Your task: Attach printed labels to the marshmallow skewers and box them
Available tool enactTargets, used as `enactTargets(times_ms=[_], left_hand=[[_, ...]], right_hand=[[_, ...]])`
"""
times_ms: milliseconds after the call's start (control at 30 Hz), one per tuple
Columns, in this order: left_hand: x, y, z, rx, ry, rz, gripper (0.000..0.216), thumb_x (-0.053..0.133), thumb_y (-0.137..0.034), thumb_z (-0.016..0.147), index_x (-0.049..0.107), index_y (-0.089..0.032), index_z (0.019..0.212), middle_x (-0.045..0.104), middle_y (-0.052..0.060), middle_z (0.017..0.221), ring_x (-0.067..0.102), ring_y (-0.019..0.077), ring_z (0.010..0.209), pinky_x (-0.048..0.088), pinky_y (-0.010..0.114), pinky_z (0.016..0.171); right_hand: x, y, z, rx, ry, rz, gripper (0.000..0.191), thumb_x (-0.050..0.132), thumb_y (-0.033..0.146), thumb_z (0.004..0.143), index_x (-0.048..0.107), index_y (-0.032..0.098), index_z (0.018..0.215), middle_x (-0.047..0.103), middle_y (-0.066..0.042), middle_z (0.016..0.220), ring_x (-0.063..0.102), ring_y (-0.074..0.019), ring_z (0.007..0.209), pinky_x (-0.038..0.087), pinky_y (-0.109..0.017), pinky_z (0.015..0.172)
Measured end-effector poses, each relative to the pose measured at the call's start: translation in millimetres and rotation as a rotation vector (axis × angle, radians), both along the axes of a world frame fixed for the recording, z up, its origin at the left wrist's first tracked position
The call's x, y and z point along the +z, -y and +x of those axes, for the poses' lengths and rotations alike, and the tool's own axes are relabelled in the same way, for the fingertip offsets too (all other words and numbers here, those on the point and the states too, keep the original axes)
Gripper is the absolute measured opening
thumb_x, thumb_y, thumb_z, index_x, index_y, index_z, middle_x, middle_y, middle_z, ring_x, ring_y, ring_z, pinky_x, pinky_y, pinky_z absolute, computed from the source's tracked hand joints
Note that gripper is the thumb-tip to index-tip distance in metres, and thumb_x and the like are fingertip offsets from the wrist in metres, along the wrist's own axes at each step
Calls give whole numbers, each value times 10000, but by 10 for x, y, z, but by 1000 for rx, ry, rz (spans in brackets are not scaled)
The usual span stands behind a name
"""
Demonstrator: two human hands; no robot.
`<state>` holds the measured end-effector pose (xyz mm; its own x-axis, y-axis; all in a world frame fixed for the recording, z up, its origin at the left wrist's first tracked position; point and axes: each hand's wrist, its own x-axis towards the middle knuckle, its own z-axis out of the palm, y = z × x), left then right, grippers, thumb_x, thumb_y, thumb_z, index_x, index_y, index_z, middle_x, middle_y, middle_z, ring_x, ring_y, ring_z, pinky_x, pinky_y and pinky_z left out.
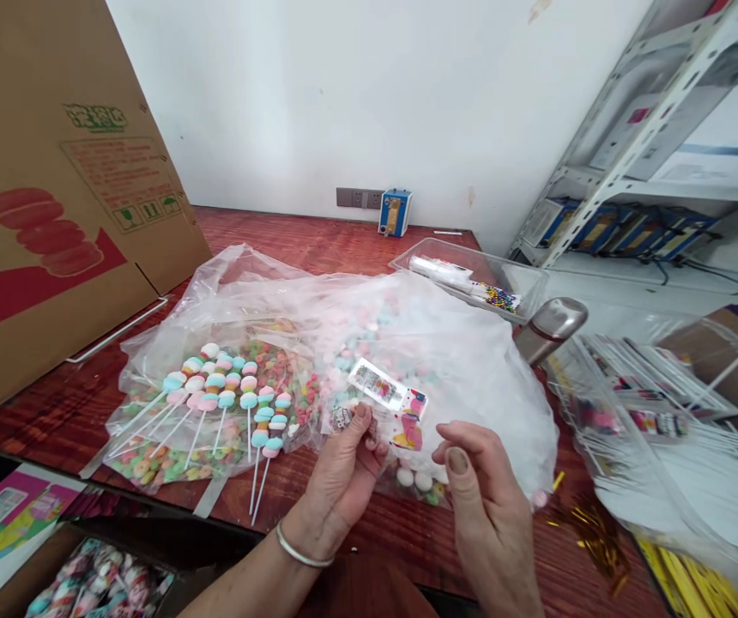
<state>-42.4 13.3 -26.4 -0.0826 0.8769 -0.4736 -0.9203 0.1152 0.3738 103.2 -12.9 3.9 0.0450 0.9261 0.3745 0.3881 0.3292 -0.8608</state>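
My left hand [347, 476] pinches a small clear plastic wrapper [408, 402] printed with white, pink and yellow shapes, just above the table. To its right, my right hand [491, 511] is apart from the wrapper, its fingers loosely bent, the thumb away from them and nothing visible between. Several marshmallow candy skewers [214, 380] on white sticks, in pink, blue and white, lie left of my hands. They rest on a clear bag of colourful ring candies [166, 459]. Behind the wrapper spreads a large translucent bag [465, 343] with pastel marshmallows inside.
A large cardboard box [86, 172] stands at left. Below the table edge, another box contains wrapped candies [102, 579]. A clear tray [529, 283], a steel flask [549, 330] and a bin of white sticks [671, 489] are on the right. Gold tinsel [591, 532] lies near the bin.
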Motion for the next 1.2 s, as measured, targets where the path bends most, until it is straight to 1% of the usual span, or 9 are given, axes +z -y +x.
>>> enactTargets(times_ms=[167, 400, 600, 700, 767, 833, 967, 1067, 1200], left_hand=[[80, 47, 48, -5, -57, 25, 354, 910, -228, 557, 625, -131, 742, 616, -32, 655, 527, 52, 516, 477, 168, 495], [123, 138, 55, -228, -178, 107, 334, 882, -278, 600, 691, -116, 820, 607, -7, 689, 520, 67, 574, 434, 183, 561], [63, 172, 50, -156, -198, 157, 360, 905, -321, 544, 617, -129, 642, 546, -17, 616, 495, 85, 585, 415, 204, 576], [88, 196, -219, -72, -201, 152, 359, 908, -320, 547, 628, -126, 660, 535, -27, 625, 461, 64, 558, 386, 181, 526], [139, 249, -547, 53, -241, 134, 355, 912, -315, 544, 642, -128, 680, 548, -28, 637, 464, 59, 551, 392, 170, 511], [200, 346, -938, 223, -287, 104, 346, 920, -280, 529, 647, -138, 687, 588, -21, 669, 515, 75, 582, 447, 181, 546], [257, 639, -1614, 514, -352, 41, 229, 863, -199, 626, 655, -160, 713, 585, -36, 626, 537, 87, 547, 514, 226, 570], [213, 847, -1883, 616, -368, 60, 226, 858, -188, 635, 653, -162, 727, 552, -62, 583, 484, 59, 482, 470, 184, 483], [131, 977, -2010, 647, -354, 72, 344, 914, -201, 538, 655, -147, 758, 560, -69, 623, 453, 37, 474, 401, 160, 415]], right_hand=[[-30, 28, -142, 103, 72, 34, 175, 517, 304, 959, 656, 244, 1047, 590, -82, 1183, 573, -222, 1112, 496, -354, 935], [-121, 29, -166, 175, 80, -33, 252, 447, 283, 989, 671, 225, 1089, 648, -79, 1146, 632, -199, 1035, 532, -301, 873], [-181, 105, -129, 103, 160, -81, 244, 458, 350, 981, 670, 241, 1031, 683, -68, 1049, 650, -226, 939, 520, -346, 843], [-113, 95, -171, 130, 78, -51, 285, 431, 373, 986, 685, 246, 1009, 648, -80, 1142, 622, -250, 1034, 500, -375, 877], [-70, 52, -278, 110, 20, -29, 281, 433, 374, 985, 681, 243, 997, 638, -81, 1158, 617, -254, 1049, 492, -377, 872], [-60, -17, -492, 194, 46, -31, 226, 481, 367, 969, 667, 243, 998, 671, -65, 1069, 644, -231, 952, 497, -346, 819], [-122, -179, -1222, 526, 296, -150, 180, 488, 297, 967, 653, 234, 1000, 719, -37, 959, 671, -199, 884, 490, -286, 766], [-195, -288, -1807, 538, 642, -204, 202, 492, 330, 962, 640, 192, 960, 733, -68, 820, 696, -236, 774, 472, -301, 666], [-330, -396, -2263, 506, 717, -234, 174, 545, 294, 920, 637, 146, 919, 734, -139, 802, 704, -274, 755, 448, -304, 616]])
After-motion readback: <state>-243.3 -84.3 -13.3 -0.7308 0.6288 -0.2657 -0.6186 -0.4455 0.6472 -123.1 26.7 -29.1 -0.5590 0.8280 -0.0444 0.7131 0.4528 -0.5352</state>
